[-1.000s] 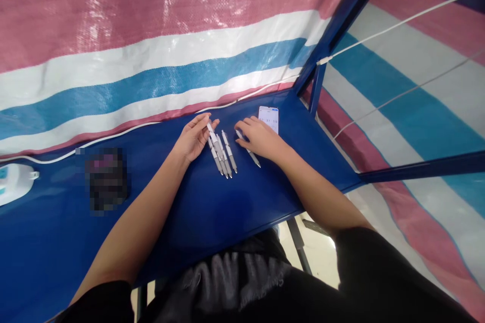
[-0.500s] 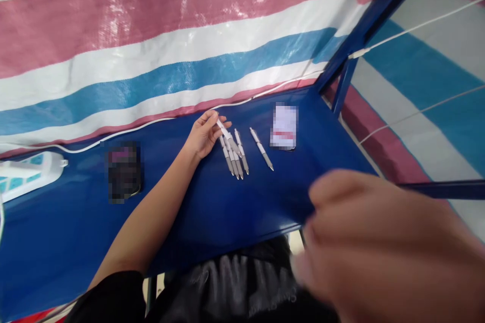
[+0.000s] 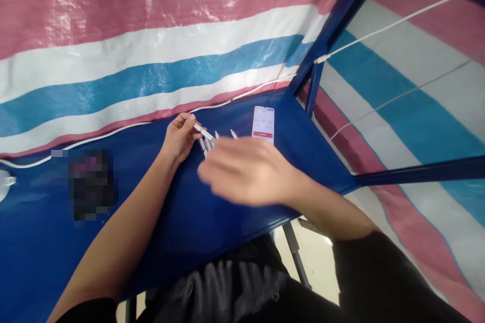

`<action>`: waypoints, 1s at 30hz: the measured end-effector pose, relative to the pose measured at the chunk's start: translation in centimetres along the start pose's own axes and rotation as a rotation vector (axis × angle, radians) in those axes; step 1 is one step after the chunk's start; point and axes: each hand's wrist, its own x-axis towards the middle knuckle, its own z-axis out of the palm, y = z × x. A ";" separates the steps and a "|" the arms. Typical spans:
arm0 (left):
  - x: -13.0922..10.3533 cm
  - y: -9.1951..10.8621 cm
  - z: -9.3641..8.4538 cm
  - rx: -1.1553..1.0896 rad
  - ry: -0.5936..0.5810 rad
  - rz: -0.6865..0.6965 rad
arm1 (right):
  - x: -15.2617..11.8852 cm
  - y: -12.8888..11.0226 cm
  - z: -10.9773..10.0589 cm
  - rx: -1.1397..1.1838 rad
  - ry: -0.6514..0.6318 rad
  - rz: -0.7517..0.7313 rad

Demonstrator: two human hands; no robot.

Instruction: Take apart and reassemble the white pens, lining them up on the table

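Observation:
Between the thumb and fingers of my left hand [image 3: 182, 136] is a white-and-grey pen [image 3: 203, 132], its grey end slanting down to the right. My right hand [image 3: 246, 169] is smeared by motion just right of that pen, over the table, and its fingers cannot be made out clearly. Several more pens [image 3: 204, 146] of the same kind lie on the blue table [image 3: 189, 202] under and beside my hands. My right hand covers most of them; only their upper ends show.
A phone [image 3: 263, 123] with a lit screen lies behind my right hand. To the left is a dark pixelated object [image 3: 91, 184]. A white cable [image 3: 113, 135] runs along the table's back edge by a striped sheet [image 3: 159, 75]. A blue frame post [image 3: 333, 20] rises at the right.
My right hand has swung in from the near right to the pens and now hides most of them. My left hand still holds its pen. The view has turned to the right.

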 end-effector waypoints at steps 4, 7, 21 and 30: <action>0.7 -0.1 -0.5 0.043 0.050 0.081 | 0.0 5.3 3.1 -0.242 -0.199 0.395; 1.0 -0.1 -0.8 0.081 0.046 0.101 | -0.3 6.3 4.6 -0.295 -0.380 0.576; 0.5 1.0 -0.4 0.054 0.032 0.047 | -0.2 6.0 5.0 -0.227 -0.446 0.679; -1.0 1.9 1.7 0.096 -0.119 0.143 | -0.4 5.4 5.9 0.521 -0.297 0.566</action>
